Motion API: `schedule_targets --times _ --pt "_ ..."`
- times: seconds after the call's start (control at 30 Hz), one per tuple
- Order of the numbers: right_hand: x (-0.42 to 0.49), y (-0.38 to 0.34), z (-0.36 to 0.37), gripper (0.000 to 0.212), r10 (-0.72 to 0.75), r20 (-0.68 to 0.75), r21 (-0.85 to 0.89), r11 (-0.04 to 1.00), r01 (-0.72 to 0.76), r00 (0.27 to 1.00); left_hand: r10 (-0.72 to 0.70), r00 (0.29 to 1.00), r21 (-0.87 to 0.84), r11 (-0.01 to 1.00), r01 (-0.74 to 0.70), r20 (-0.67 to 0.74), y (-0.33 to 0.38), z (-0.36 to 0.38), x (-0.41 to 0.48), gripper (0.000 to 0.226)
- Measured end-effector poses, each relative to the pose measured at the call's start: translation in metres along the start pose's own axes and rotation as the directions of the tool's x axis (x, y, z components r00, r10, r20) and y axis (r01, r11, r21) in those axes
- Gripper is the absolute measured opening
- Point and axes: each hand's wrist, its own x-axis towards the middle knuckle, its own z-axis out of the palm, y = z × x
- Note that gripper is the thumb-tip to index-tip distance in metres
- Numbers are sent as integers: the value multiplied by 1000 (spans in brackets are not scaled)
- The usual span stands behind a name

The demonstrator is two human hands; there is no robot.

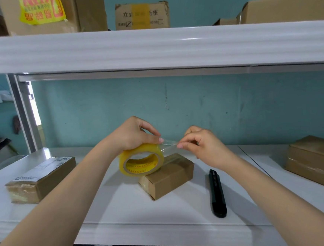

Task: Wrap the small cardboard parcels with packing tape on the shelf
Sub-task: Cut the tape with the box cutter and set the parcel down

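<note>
A yellowish roll of clear packing tape (140,159) is held upright just above a small cardboard parcel (168,177) in the middle of the white shelf (125,209). My left hand (133,134) grips the roll from above. My right hand (199,141) pinches the loose tape end (169,143), a short clear strip stretched to the right of the roll. A longer labelled parcel (43,178) lies at the left. Another taped parcel (313,160) sits at the right.
A black utility knife (217,193) lies on the shelf right of the middle parcel, under my right forearm. The upper shelf beam (151,48) crosses overhead with several cardboard boxes on it. A teal wall closes the back. Papers show below the shelf edge.
</note>
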Motion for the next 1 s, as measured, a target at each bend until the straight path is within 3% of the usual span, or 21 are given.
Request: schedule_targets --times 0.13,0.27,0.4,0.5,0.63,0.77,0.9,1.0 --pt "3 2 -2 13 -65 0 -46 997 65 998 32 999 -55 998 -30 26 -4 -4 -3 18" --pt "-1 3 4 11 27 61 93 995 -33 998 19 1000 -56 998 -18 4 -13 -8 -11 16" --pt "-8 16 2 47 129 98 175 974 -145 987 -67 981 -39 997 61 -183 -51 -33 -20 14" --pt "-10 24 4 32 157 47 215 963 -164 986 -106 948 -39 994 99 -299 -87 -31 -23 12" --pt "-10 37 22 21 174 47 45 983 -176 984 -133 913 74 982 175 -385 -118 -1 -27 17" --pt "-17 47 33 24 210 63 -8 978 -210 976 -62 920 178 974 140 -387 -125 15 -25 15" --pt "-23 53 36 18 279 35 117 952 -281 960 -69 932 186 972 143 -355 -138 33 -33 33" --pt "-26 62 37 20 353 37 93 930 -355 935 -46 951 185 977 107 -307 -142 37 -36 41"
